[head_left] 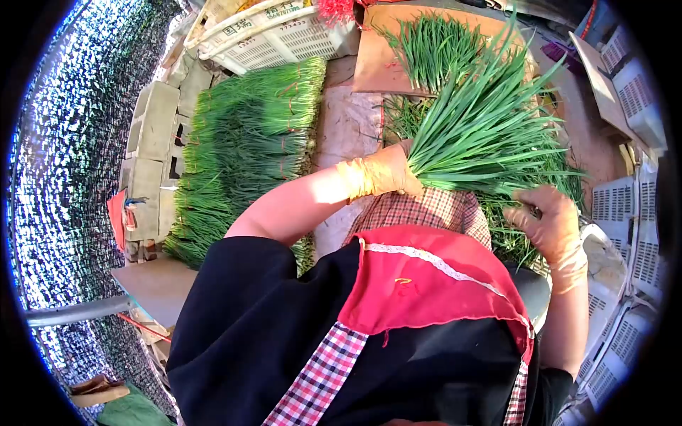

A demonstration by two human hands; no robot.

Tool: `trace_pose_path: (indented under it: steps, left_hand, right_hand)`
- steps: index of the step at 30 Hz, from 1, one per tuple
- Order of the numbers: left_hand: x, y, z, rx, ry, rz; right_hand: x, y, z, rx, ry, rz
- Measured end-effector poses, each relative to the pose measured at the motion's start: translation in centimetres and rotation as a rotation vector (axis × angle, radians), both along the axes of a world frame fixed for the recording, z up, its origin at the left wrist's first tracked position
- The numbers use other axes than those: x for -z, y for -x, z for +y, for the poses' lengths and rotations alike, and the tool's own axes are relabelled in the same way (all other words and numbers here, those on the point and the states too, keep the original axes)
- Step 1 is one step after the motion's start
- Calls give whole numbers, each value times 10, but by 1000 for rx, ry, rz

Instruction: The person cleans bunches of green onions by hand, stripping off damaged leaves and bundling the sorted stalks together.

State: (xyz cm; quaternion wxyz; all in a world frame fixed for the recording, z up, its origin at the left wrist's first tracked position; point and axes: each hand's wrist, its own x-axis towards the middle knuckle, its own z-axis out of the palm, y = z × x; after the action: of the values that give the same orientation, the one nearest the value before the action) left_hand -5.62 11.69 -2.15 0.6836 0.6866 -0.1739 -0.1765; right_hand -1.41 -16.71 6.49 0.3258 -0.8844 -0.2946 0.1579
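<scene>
My left hand (389, 170), in an orange glove, is closed around the base of a large bunch of green chives (486, 131). The long leaves fan out up and to the right, over my checked lap (419, 216) and the ground beyond. Just below the leaves on the right is my right hand (550, 224), gloved as well, its fingers bent and thumb apart, with nothing visible between them. Loose chives (508, 231) lie under and beside the held bunch.
Tied chive bundles (249, 142) are stacked in rows at the left beside concrete blocks (149, 121). More chives (440, 50) rest on a brown board (373, 57) ahead. A white crate (284, 39) stands at the back left; plastic crates (614, 202) line the right.
</scene>
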Motion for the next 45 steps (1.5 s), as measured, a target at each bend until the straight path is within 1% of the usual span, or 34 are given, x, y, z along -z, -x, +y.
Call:
trace_pose_path:
  steps: [1,2,3,4,6,7,8,10,11,14,15,16,17,18,19,20,21,22,24,25,26,28,30,32,33,34,36,37,40,41,42,43,44,45]
  left_hand:
    - [0,0,0,-1,-46,-12]
    - [1,1,0,-3,-93,-22]
    - [9,-4,-7,-76,-184,-396]
    - [7,-1,-6,-75,-186,-397]
    - [3,6,2,-95,-178,195]
    - [4,7,3,-94,-187,194]
    - [9,7,6,-105,-153,242]
    - [17,9,11,-124,-87,348]
    - [13,7,10,-122,-128,276]
    - [24,7,16,-104,-93,347]
    - [26,9,16,-150,-36,435]
    - [29,8,17,-148,-36,436]
    - [34,7,18,-124,-29,411]
    - [37,6,18,-102,-22,386]
    - [37,6,17,-105,-23,387]
    - [36,5,15,-111,-29,332]
    - [35,5,13,-116,-35,276]
    - [28,6,10,-117,-37,277]
    - [9,8,2,-122,101,195]
    - [5,8,3,-89,134,248]
    - [5,8,4,-88,133,249]
    - [7,8,4,-80,120,254]
    - [9,8,5,-76,86,247]
    - [10,7,4,-76,56,238]
    - [11,6,2,-80,29,115]
    - [11,5,0,-84,1,-9]
    - [12,6,1,-83,-29,21]
    - [12,7,2,-82,-60,56]
    - [16,6,1,-82,-69,-21]
    - [15,7,-1,-127,-128,-142]
    - [11,8,-2,-125,-126,-147]
    - [4,10,-3,-135,-165,-39]
    - [1,10,-3,-146,-201,-25]
    - [1,12,-3,-156,-246,-33]
  right_hand:
    - [-11,6,11,67,35,-94]
    - [-10,6,22,67,36,-94]
    - [-3,2,37,-99,-116,-319]
    - [7,-1,48,-266,-269,-544]
    - [37,-3,67,-320,-155,-550]
    - [57,1,70,-332,-111,-541]
    - [67,9,72,-281,-99,-583]
    - [83,13,72,-260,-119,-540]
    - [86,14,73,-249,-130,-533]
    - [86,15,75,-222,-188,-445]
    - [87,14,76,-166,-311,-309]
    - [89,13,76,-112,-431,-171]
    - [103,14,84,0,-665,-67]
    - [106,12,86,-1,-665,-66]
    - [104,12,92,169,-769,140]
    - [103,12,96,341,-865,348]
    - [104,9,95,371,-730,307]
    - [98,8,96,370,-732,309]
    - [78,5,98,355,-259,226]
    - [82,4,99,353,-258,165]
    - [83,2,99,354,-259,166]
    - [85,-2,98,263,-252,231]
    - [79,-2,101,273,-211,264]
    - [93,-4,104,240,-550,485]
    - [96,-4,104,220,-720,593]
    - [94,-5,103,219,-720,590]
    - [90,-4,100,259,-678,675]
    - [92,-2,100,307,-735,703]
    - [92,0,98,334,-683,693]
    - [91,2,101,324,-732,640]
    - [87,3,101,324,-732,634]
    - [78,4,101,312,-499,398]
    - [71,4,100,297,-264,161]
    - [78,4,101,326,-365,208]
